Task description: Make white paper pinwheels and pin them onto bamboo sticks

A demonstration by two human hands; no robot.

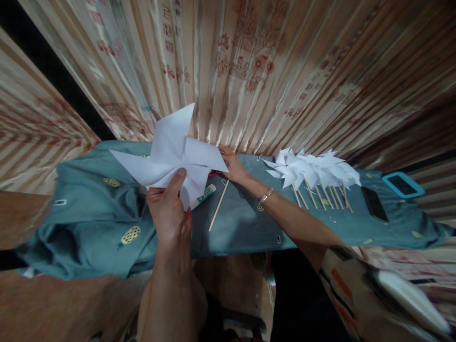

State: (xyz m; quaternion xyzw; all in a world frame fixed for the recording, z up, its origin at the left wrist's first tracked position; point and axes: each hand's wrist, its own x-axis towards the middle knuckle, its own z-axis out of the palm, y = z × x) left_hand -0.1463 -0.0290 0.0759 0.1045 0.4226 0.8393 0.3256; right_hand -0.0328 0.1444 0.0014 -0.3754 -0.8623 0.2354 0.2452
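Observation:
My left hand (169, 206) grips a large white paper pinwheel (171, 147), its thumb pressed near the centre where the folded tips meet. Four-bladed in outline, the pinwheel is held above the cloth. My right hand (230, 164), with a bracelet at the wrist, is behind the pinwheel's right blade; its fingers are mostly hidden. Close to those fingers a small red and dark item (213, 174) shows, too covered to name. A white and green glue stick (204, 196) lies partly under the pinwheel. Beside it a thin wooden stick (218, 206) lies slanted on the cloth.
Several finished white pinwheels on sticks (313, 168) lie in an overlapping row at the right. Past them are a dark phone (373, 203) and a blue-framed tablet (403, 184). A green pineapple-print cloth (245, 228) covers the narrow table; a patterned curtain (249, 71) hangs behind.

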